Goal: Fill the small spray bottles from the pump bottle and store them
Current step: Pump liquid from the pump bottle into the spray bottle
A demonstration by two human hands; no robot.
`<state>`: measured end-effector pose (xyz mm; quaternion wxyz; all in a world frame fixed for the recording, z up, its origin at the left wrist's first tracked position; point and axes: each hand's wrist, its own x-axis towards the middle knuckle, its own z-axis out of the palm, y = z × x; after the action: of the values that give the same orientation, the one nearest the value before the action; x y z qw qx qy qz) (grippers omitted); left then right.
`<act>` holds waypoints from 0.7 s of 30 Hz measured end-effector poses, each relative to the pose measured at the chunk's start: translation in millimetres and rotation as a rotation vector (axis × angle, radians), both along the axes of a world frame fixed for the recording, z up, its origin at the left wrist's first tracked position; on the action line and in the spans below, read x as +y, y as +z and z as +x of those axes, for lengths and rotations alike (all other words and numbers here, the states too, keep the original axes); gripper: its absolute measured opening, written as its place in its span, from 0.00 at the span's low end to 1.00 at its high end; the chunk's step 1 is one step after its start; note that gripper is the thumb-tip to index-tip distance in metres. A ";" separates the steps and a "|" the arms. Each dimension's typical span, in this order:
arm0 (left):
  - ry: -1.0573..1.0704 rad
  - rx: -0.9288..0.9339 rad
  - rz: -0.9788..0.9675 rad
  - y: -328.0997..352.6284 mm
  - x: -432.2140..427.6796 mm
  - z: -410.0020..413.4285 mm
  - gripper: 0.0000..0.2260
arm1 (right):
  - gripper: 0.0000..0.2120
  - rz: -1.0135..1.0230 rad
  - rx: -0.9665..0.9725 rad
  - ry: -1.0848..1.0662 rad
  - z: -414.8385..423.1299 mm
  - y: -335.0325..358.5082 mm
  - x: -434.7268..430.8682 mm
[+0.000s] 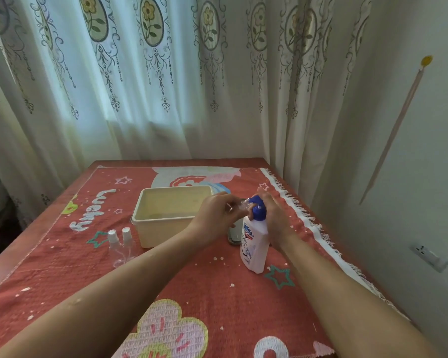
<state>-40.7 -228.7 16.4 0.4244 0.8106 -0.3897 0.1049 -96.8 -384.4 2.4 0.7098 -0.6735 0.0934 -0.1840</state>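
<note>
Clear spray bottle (239, 203), white pump bottle (254, 244)

A red cloth (192, 280) with stars and flowers covers my desk (48, 215); flowered curtains (140, 73) hang behind its far edge, a wall socket (428, 255) off its right edge.

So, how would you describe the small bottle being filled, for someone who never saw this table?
On the red tablecloth, a white pump bottle stands right of the cream bin. The left hand holds a small clear bottle at its blue pump. Unlike the two white-capped spray bottles standing left of the bin, it is off the table.
</note>
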 end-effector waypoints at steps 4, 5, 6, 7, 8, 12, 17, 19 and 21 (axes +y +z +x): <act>-0.006 -0.003 -0.009 4.4 -0.2 0.6 0.10 | 0.25 -0.010 0.030 0.008 -1.6 3.0 2.4; -0.008 -0.003 -0.012 4.4 0.4 0.2 0.10 | 0.24 -0.006 0.034 -0.007 -1.5 3.4 2.9; -0.010 -0.005 -0.014 3.8 0.6 0.1 0.11 | 0.24 -0.018 0.035 -0.013 -1.5 3.6 3.3; -0.008 -0.005 -0.015 2.9 0.5 0.1 0.11 | 0.22 -0.032 0.021 -0.007 -1.2 2.8 2.8; -0.005 -0.003 -0.014 1.8 0.1 0.7 0.11 | 0.21 -0.043 0.004 -0.002 -1.7 2.9 3.3; 0.003 0.018 -0.012 -2.8 -0.7 1.9 0.10 | 0.10 -0.028 -0.042 -0.038 -2.8 4.8 2.7; 0.001 0.039 0.004 -7.3 -0.3 0.2 0.11 | 0.07 -0.029 -0.046 -0.052 -3.0 5.7 3.5; -0.004 0.034 -0.018 -5.2 -0.9 0.6 0.11 | 0.12 -0.063 -0.049 -0.023 -3.1 3.3 4.5; -0.008 0.023 -0.040 -1.4 -1.2 -0.1 0.10 | 0.21 -0.065 -0.020 -0.009 -3.2 3.7 6.1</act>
<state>-40.7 -229.9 15.1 0.4454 0.8016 -0.3857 0.1014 -100.0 -378.3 6.2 0.6877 -0.6939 0.0831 -0.1968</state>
